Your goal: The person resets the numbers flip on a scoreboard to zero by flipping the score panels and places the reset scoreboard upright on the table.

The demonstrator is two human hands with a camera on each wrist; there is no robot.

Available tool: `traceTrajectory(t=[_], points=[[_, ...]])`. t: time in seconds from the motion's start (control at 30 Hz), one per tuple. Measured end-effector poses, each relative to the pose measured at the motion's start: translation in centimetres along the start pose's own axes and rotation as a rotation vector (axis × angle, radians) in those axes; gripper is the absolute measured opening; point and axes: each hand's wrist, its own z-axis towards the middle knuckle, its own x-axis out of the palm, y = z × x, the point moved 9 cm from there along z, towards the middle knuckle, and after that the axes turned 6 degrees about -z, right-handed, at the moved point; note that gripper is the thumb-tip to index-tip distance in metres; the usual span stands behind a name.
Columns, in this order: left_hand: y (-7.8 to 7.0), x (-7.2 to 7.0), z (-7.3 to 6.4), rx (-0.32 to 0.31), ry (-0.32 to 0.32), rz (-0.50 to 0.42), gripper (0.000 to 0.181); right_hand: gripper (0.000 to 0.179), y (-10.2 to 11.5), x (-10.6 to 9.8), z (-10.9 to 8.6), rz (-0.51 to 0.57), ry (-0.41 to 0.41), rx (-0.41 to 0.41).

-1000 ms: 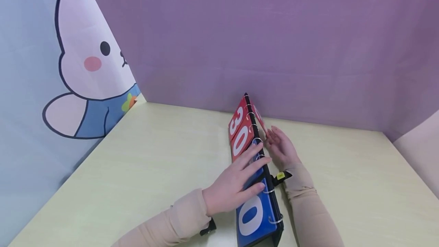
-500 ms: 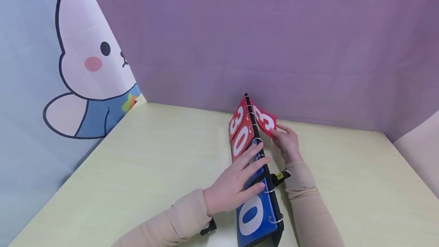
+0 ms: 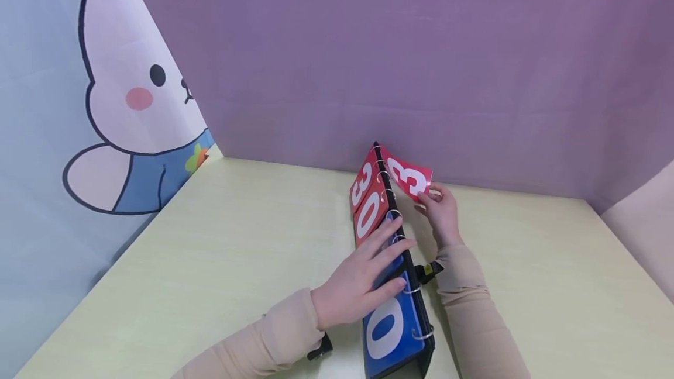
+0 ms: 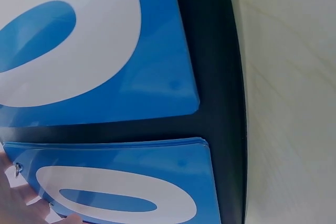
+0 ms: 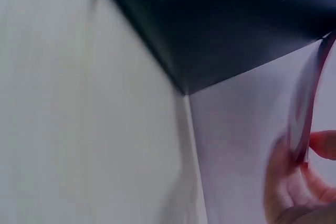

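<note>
A flip scoreboard [image 3: 424, 321] stands like a tent on the table, its cards hung on metal rings along a black spine. On its left face are red cards reading 3 and 0 [image 3: 368, 215] and blue cards [image 3: 384, 329], a 0 showing. My left hand [image 3: 358, 285] rests spread over the blue part, fingertips at the spine; the left wrist view shows two blue zeros [image 4: 126, 195] on the black board. On the other side, my right hand [image 3: 442, 213] pinches the lower edge of a red number card [image 3: 408, 179] marked 3, lifted away from the board.
The pale table [image 3: 253, 221] extends to both sides of the scoreboard. A purple cloth [image 3: 395, 63] hangs behind it. At the left is a light-blue backdrop [image 3: 42, 133] with a cartoon rabbit.
The right hand has drawn the red 3 card outward and up, away from the board's right face, turning its number into view. The left hand stays in place.
</note>
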Motion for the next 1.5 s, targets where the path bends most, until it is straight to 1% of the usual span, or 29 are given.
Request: traceTrajectory(t=[0.1,0.17,0.27,0.37,0.57,0.77,0.87,1.0,1.1,1.2,1.27,1.37,1.43,1.5], points=[[-0.1,0.0,-0.1,0.013,-0.006,0.019,0.058,0.029,0.0,0.3,-0.1,0.115,0.014,0.019],[-0.1,0.0,-0.1,0.019,-0.008,0.021,0.058,0.027,0.0,0.3,-0.2,0.184,0.012,0.033],[-0.1,0.1,-0.1,0.025,-0.010,0.020,0.058,0.035,0.0,0.3,-0.2,0.264,0.006,0.046],[0.0,0.1,-0.1,0.025,-0.014,0.015,0.058,0.045,0.8,0.2,-0.1,0.306,-0.001,0.014],[-0.1,-0.2,0.0,0.014,-0.018,-0.014,0.057,0.047,4.7,-0.8,0.4,0.315,-0.032,-0.111],[-0.2,-0.5,0.0,0.023,-0.021,-0.012,0.057,0.063,9.0,-1.7,0.2,0.315,-0.082,-0.212],[-0.3,-0.6,0.0,0.031,-0.022,-0.006,0.058,0.068,11.2,-1.6,-0.2,0.307,-0.074,-0.259],[-0.4,-0.7,0.0,0.035,-0.020,-0.003,0.059,0.071,13.6,-0.9,-0.8,0.246,-0.038,-0.300],[-0.4,-0.7,0.0,0.033,-0.015,-0.003,0.059,0.070,14.9,0.0,-1.2,0.150,0.000,-0.333],[-0.4,-0.7,-0.1,0.024,-0.010,-0.008,0.059,0.068,15.6,1.3,-1.5,0.059,0.052,-0.372],[-0.3,-0.7,-0.1,0.014,-0.007,-0.015,0.059,0.066,15.8,2.3,-1.5,0.002,0.093,-0.400],[-0.3,-0.7,-0.1,0.008,-0.007,-0.029,0.058,0.063,15.6,3.8,-1.6,-0.118,0.158,-0.442],[-0.3,-0.6,0.0,0.010,-0.008,-0.036,0.058,0.061,15.2,4.8,-1.7,-0.207,0.218,-0.465],[-0.4,-0.6,0.0,0.018,-0.011,-0.037,0.057,0.057,14.6,5.8,-1.8,-0.300,0.282,-0.470]])
